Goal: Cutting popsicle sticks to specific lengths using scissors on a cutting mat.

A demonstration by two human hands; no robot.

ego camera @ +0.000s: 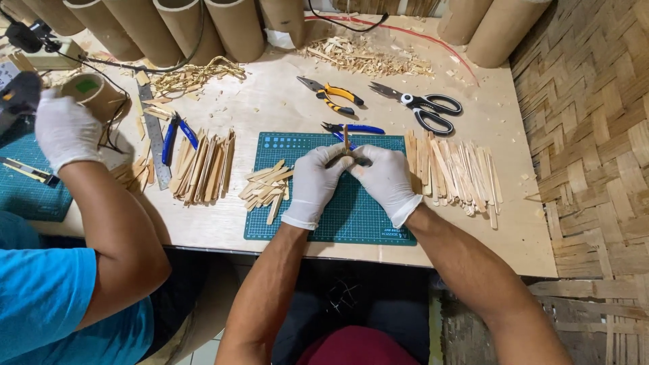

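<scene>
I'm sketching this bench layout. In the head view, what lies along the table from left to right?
Co-worker's gloved hand → blue-handled pliers → left stick pile → small pile on the green mat → left hand → right hand → right stick pile.

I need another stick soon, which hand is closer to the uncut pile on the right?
Right. The right hand sits beside the stick pile; the left hand lies farther off, nearer the cut pieces.

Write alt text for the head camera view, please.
Two gloved hands, left hand and right hand, together hold a thin wooden stick above a green cutting mat. Wooden sticks, scissors and pliers lie around.
</scene>
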